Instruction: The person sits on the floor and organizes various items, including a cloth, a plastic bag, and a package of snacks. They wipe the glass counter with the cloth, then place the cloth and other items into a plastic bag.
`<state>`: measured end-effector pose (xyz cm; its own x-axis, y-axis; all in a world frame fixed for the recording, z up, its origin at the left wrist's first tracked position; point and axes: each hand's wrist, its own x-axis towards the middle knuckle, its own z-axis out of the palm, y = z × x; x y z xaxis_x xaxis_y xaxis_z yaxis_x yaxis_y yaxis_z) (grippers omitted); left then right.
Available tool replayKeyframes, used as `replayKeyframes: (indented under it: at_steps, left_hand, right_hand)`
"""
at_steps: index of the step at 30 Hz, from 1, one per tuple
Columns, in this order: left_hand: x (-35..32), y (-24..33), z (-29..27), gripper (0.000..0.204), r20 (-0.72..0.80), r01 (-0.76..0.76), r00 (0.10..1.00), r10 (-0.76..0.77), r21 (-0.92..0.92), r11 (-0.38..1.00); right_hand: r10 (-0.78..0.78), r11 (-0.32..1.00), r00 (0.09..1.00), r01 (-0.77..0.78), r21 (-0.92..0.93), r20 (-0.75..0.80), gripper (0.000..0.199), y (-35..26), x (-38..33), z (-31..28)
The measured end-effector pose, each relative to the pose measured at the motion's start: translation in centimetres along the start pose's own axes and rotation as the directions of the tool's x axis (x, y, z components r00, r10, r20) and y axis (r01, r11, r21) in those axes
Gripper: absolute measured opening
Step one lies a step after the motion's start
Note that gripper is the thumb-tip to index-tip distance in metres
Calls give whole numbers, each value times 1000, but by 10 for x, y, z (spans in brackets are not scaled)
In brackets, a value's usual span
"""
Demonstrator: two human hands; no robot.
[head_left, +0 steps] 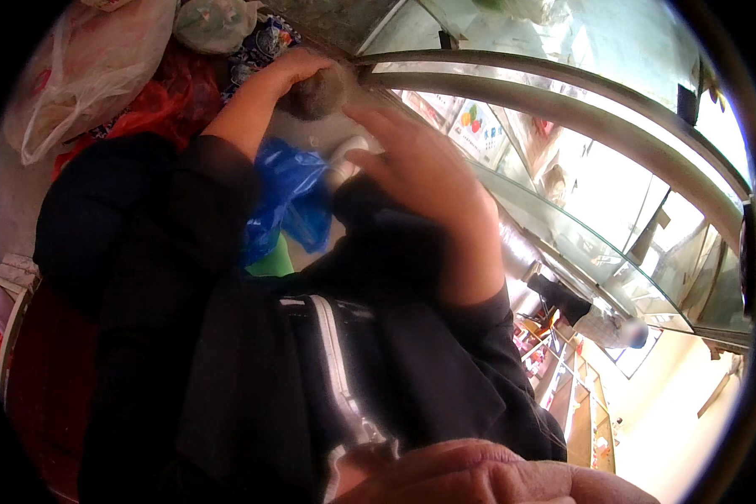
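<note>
A: What's the L hand got?
B: Roundish brown thing, blurry, nr L corner of glass case.
A: R hand?
B: Open, v. blurred, just beside it. Blue bag betw. forearms, red bag further L.

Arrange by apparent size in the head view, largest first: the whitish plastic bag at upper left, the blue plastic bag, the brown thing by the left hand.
1. Whitish plastic bag
2. Blue plastic bag
3. Brown thing by the left hand
</note>
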<state>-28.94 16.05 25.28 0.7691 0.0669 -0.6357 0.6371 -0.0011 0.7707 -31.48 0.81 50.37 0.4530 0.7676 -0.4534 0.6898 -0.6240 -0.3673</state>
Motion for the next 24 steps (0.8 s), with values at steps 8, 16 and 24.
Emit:
replayKeyframes:
  at_steps: [8,16,24]
  left_hand:
    - [23,51,34,38,331,150,867,373,-886,438]
    - [26,92,85,17,114,-251,863,493,-749,613]
    - [41,33,52,47,-112,-128,971,213,509,851]
  right_hand:
    - [-28,998,999,29,63,-21,43,1,-2,-2]
    - [-59,995,997,63,76,-50,43,5,-5,-7]
    - [-41,998,997,44,39,-68,43,8,-9,-9]
